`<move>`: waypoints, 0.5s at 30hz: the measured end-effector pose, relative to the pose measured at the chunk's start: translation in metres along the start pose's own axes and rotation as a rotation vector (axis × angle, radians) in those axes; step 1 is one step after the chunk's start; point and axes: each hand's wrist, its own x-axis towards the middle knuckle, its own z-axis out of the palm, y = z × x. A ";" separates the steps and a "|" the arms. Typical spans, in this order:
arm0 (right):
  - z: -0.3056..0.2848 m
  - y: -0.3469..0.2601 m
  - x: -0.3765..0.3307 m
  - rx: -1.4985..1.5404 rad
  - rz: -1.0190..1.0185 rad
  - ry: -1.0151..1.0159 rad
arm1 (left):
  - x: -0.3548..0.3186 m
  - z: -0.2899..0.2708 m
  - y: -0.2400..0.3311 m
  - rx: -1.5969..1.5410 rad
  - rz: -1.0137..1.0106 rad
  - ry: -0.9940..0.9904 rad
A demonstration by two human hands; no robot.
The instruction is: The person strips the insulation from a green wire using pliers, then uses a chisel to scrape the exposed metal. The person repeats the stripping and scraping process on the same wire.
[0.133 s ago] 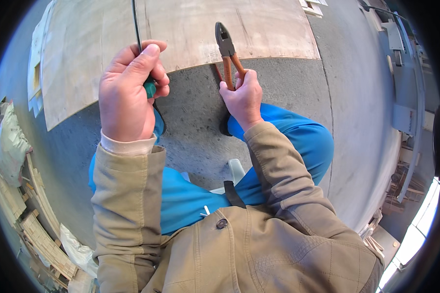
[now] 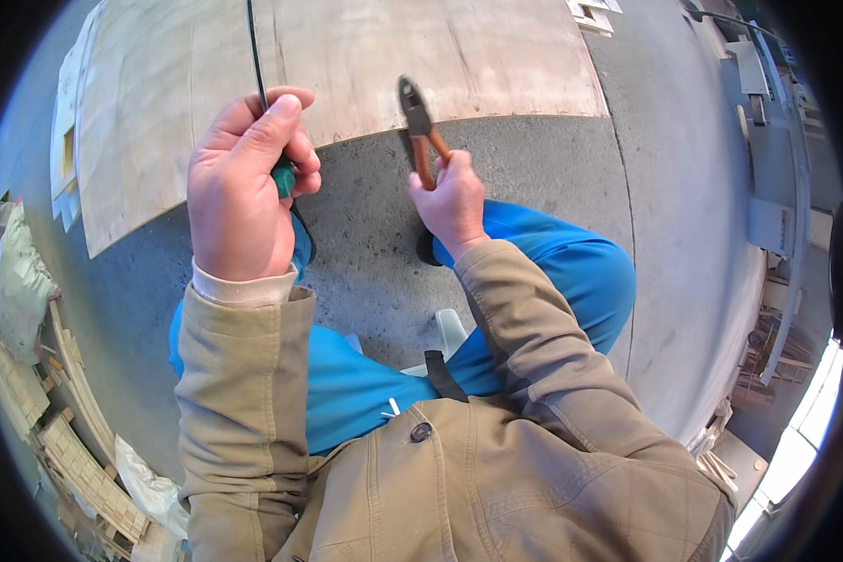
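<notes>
My left hand (image 2: 242,192), on the left, is closed around a screwdriver (image 2: 284,176). Its green handle end peeks out below the curled fingers, and a long, thin dark shaft rises from the fist past the upper edge of the view. To the right, my right hand (image 2: 453,201) grips a pair of pliers (image 2: 416,114) by orange-brown handles. Their dark jaws point up and away from me, over the near edge of a large wooden board (image 2: 365,61). The handles are slightly spread, and nothing shows in the jaws. Both tools are apart from each other.
The board lies low in front of me on a grey concrete floor (image 2: 365,225). My blue-trousered knees flank a pale stool edge (image 2: 451,330). Wood strips (image 2: 89,473) and white plastic sacks (image 2: 21,286) are stacked at far left; metal framing (image 2: 796,206) stands at far right.
My right hand has moved a little left and toward me with the pliers, their jaws dropping lower in view. My left hand has shifted slightly toward me, still holding the screwdriver.
</notes>
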 end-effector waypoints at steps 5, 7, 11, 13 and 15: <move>0.003 0.001 0.005 -0.022 0.054 -0.076 | -0.002 -0.003 -0.007 -0.016 0.008 -0.005; -0.004 -0.004 0.006 0.053 -0.004 0.030 | -0.002 -0.002 -0.006 -0.027 0.023 -0.038; -0.012 -0.007 0.000 0.016 0.057 -0.088 | 0.000 0.003 -0.001 0.013 -0.012 -0.031; -0.009 -0.005 0.002 -0.234 0.154 -0.307 | -0.001 0.005 -0.003 -0.004 -0.015 0.006; -0.011 -0.008 0.004 -0.109 0.056 -0.184 | 0.000 0.005 -0.007 -0.007 0.005 -0.015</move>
